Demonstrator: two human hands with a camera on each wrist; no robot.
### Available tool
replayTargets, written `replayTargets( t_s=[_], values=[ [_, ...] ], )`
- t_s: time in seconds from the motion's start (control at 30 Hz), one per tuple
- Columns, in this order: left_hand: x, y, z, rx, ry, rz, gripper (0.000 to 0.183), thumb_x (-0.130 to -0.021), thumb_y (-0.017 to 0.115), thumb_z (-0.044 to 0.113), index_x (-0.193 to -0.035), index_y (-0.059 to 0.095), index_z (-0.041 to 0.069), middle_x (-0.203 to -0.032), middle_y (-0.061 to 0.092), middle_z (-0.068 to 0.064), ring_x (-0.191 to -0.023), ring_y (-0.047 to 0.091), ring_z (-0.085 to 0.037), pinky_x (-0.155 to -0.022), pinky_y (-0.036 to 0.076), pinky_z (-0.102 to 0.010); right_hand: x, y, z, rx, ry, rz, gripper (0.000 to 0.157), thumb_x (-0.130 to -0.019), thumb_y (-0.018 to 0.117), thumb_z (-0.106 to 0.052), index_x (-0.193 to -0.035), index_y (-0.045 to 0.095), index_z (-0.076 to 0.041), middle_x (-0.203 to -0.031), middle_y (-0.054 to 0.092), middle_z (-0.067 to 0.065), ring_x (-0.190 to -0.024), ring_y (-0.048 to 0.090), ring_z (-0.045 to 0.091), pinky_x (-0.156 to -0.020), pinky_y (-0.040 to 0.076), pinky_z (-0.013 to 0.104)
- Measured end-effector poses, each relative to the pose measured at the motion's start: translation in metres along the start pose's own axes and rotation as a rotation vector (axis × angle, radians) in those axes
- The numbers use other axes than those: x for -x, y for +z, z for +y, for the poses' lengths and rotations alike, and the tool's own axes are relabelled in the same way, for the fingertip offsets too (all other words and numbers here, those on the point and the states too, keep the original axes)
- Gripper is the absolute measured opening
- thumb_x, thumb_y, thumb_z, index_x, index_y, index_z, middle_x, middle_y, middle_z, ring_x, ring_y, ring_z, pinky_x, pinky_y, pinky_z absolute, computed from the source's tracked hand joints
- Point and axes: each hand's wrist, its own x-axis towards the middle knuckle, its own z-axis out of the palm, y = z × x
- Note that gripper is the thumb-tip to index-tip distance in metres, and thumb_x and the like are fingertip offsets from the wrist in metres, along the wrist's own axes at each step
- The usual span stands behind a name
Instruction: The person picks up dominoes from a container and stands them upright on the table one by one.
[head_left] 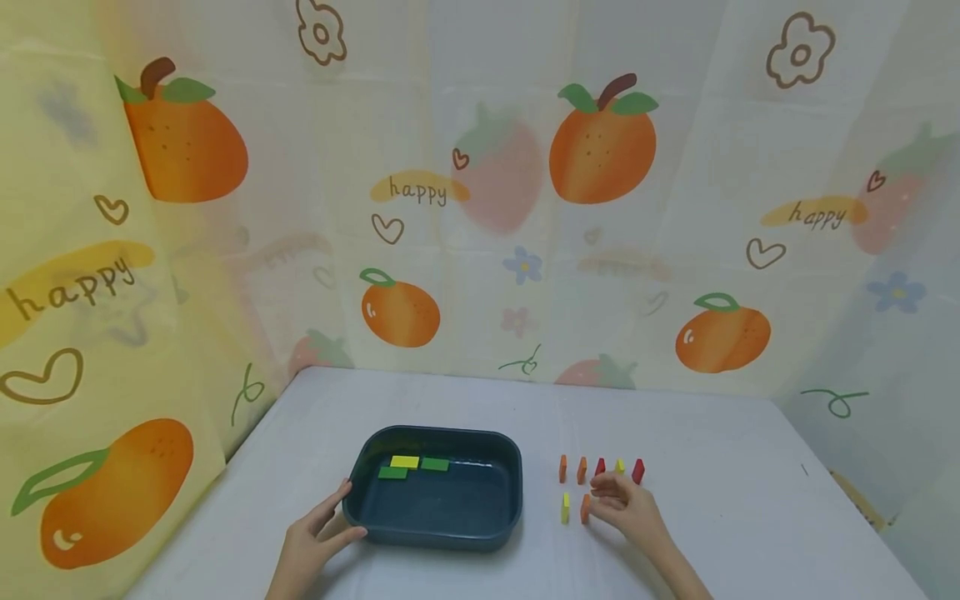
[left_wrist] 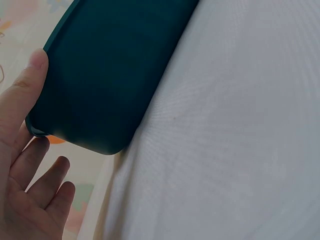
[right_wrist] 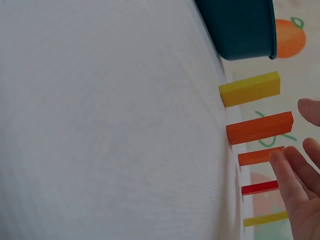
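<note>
A dark teal rectangular dish (head_left: pixel 435 537) stands on the table. My left hand (head_left: pixel 318 533) holds its near left corner, thumb on the near wall and index finger at the left side; the other fingers are off it in the left wrist view. Inside lie a yellow domino block (head_left: pixel 405 462) and two green domino blocks (head_left: pixel 435 464). My right hand (head_left: pixel 628 504) is beside the front orange domino block (head_left: pixel 585 508), which stands upright; in the right wrist view thumb and fingers are spread apart near this orange block (right_wrist: pixel 260 128). A yellow block (head_left: pixel 566 507) stands to its left.
Behind the front pair, a row of upright blocks holds orange (head_left: pixel 562 468), another orange (head_left: pixel 582 470), red (head_left: pixel 600 467), yellow (head_left: pixel 619 467) and red (head_left: pixel 638 471). A fruit-printed curtain (head_left: pixel 465 100) rises behind the white table (head_left: pixel 450 400).
</note>
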Motion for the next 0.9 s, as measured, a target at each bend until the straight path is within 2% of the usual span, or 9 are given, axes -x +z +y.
replayTargets(
  t_s=[0.27,0.47,0.7,0.8,0.9],
  values=[
    [0.0,0.0,-0.001,0.003,0.002,0.001,0.068,-0.068,0.077,0.03,-0.128,0.051,0.01,-0.131,0.044,-0.005,-0.122,0.036,-0.023,-0.096,0.036,-0.043,-0.002,-0.001,-0.007,0.002,-0.01,0.018,0.031,-0.072,0.073,-0.001,-0.099,0.059,0.005,-0.098,0.06,0.017,-0.091,0.058,0.025,-0.08,0.049,0.026],
    [0.0,0.001,0.0,-0.005,0.008,0.005,0.069,-0.067,0.078,0.029,-0.127,0.051,0.009,-0.13,0.045,-0.005,-0.122,0.037,-0.024,-0.095,0.037,-0.044,-0.012,-0.003,-0.022,-0.007,-0.081,0.021,0.031,-0.072,0.072,0.001,-0.098,0.058,0.007,-0.097,0.06,0.02,-0.092,0.057,0.03,-0.08,0.049,0.029],
    [-0.001,0.001,-0.002,0.007,0.018,0.006,0.068,-0.067,0.078,0.028,-0.127,0.051,0.01,-0.13,0.045,-0.004,-0.121,0.037,-0.023,-0.095,0.037,-0.044,-0.022,-0.002,-0.046,0.031,-0.178,-0.001,0.03,-0.073,0.073,-0.005,-0.098,0.059,0.003,-0.095,0.062,0.012,-0.092,0.058,0.029,-0.08,0.05,0.036],
    [-0.001,0.0,-0.002,0.011,0.025,0.003,0.068,-0.067,0.078,0.028,-0.127,0.051,0.01,-0.13,0.045,-0.004,-0.121,0.037,-0.022,-0.095,0.037,-0.043,-0.026,0.002,-0.054,0.026,-0.209,0.001,0.029,-0.072,0.072,-0.001,-0.098,0.059,0.004,-0.094,0.063,0.01,-0.091,0.059,0.029,-0.079,0.05,0.036],
    [0.0,0.0,-0.002,0.012,0.022,0.001,0.068,-0.067,0.078,0.027,-0.127,0.051,0.009,-0.13,0.045,-0.004,-0.121,0.037,-0.023,-0.095,0.037,-0.043,-0.029,0.007,-0.067,-0.014,-0.244,-0.017,0.029,-0.072,0.07,0.006,-0.098,0.057,0.009,-0.094,0.062,0.015,-0.09,0.057,0.036,-0.079,0.049,0.041]
  ],
)
